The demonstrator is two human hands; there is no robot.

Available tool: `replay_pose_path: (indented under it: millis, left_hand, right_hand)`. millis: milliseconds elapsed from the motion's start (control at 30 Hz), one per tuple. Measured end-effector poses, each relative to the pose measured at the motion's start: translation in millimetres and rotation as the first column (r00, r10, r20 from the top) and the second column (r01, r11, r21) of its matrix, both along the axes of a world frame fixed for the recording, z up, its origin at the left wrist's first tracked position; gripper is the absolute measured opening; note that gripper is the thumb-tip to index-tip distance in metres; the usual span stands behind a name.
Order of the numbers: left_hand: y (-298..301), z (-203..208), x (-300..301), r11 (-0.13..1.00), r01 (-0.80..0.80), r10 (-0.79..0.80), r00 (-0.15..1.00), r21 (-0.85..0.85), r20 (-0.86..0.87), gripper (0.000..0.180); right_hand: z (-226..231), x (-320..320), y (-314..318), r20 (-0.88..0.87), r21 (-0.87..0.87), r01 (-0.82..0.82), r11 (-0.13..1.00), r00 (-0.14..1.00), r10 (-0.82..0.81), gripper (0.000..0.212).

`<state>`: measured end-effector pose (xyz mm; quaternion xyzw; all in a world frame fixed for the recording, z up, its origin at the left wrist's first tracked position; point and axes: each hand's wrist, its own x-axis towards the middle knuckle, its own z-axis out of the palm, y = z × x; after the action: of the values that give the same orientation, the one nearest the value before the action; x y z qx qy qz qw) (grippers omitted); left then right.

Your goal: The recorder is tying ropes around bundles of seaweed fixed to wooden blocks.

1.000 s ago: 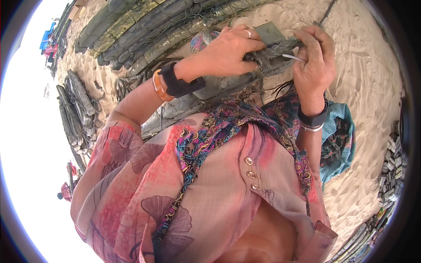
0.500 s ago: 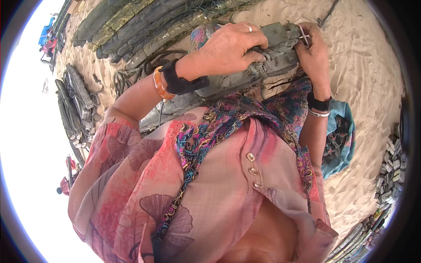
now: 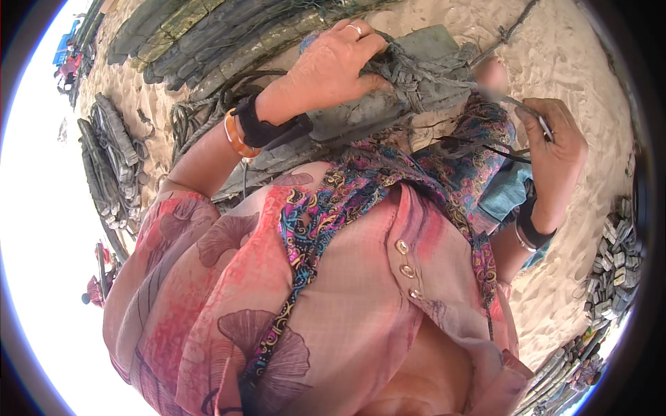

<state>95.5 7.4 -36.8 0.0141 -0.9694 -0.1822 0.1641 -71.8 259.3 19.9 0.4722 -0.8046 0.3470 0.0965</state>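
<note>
A bundle of weathered grey blocks [image 3: 354, 114], bound with rope, lies across my lap. My left hand [image 3: 336, 66], with a ring on one finger, is closed on the knotted grey rope [image 3: 413, 76] at the top of the bundle. Off to the right, my right hand [image 3: 558, 142] pinches the rope's stretched end, which runs taut from the knot. A thin, pale, pointed tool [image 3: 546, 128] also sits between its fingers; its exact kind is unclear. A dark strand [image 3: 506, 152] runs from the bundle's side toward that hand. Patterned cloth [image 3: 479, 132] covers my leg.
Long rows of grey blocks [image 3: 229, 41] lie on sand at the far left, with loose rope coils [image 3: 184, 128] beside them. More bundles [image 3: 114, 159] lie farther left. A blue-green bag [image 3: 503, 191] is near my right forearm. Grey blocks [image 3: 614, 256] are heaped at the right.
My right hand has moved from the bundle's end out to the right and down, drawing the rope taut. My left hand has shifted slightly left and up.
</note>
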Motion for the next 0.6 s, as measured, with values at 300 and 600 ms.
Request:
replay_pose_path:
  millis: [300, 600]
  left_hand:
    - [-16.0, -8.0, 7.0, 0.992, 0.068, -0.073, 0.996, -0.102, -0.051, 0.031]
    - [-4.5, -2.5, 7.7, 0.991, 0.128, -0.129, 0.991, 0.035, 0.022, 0.039]
  right_hand:
    - [22.3, -76.5, 20.1, 0.029, -0.148, 0.22, 0.964, 0.976, -0.218, 0.016]
    - [21.3, -10.8, -29.1, 0.065, 0.088, 0.052, 0.995, 0.996, -0.057, 0.029]
